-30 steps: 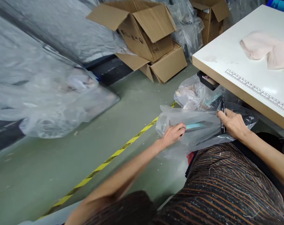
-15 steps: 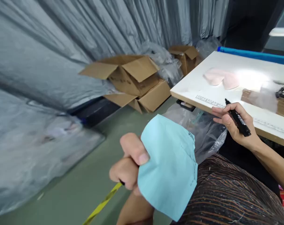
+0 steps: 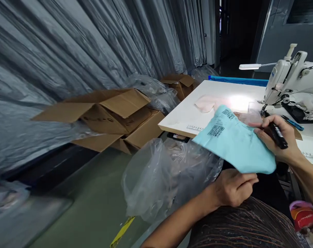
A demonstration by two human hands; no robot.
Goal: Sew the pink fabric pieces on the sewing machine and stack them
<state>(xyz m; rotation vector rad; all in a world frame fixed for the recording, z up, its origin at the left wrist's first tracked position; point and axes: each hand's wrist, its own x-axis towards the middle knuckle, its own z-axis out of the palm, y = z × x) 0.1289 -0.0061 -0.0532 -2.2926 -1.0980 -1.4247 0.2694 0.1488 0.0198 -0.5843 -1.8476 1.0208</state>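
Note:
My left hand [image 3: 236, 188] is closed below the lower edge of a light-blue fabric piece [image 3: 239, 146], gripping it low in front of my lap. The piece tilts up towards the table, showing dark printed square codes and lettering on its left part. My right hand [image 3: 285, 137] is wrapped round a black marker [image 3: 277, 135], whose pen end points up and left. The thumb and fingers of that hand meet the right edge of the fabric; whether they pinch it I cannot tell. Pale pink fabric pieces [image 3: 205, 104] lie on the table behind, partly hidden by the blue one.
A white sewing machine [image 3: 283, 77] with a lit lamp stands on the white table [image 3: 177, 115], a blue pen [image 3: 292, 122] beside it. Clear plastic bags [image 3: 148, 182] hang below the table's edge. Open cardboard boxes [image 3: 102, 119] sit on the floor by a grey curtain [image 3: 94, 44].
My left hand has brought the blue fabric from the left over to my right hand, and its printed side now faces me. My view has turned right, bringing in the sewing machine.

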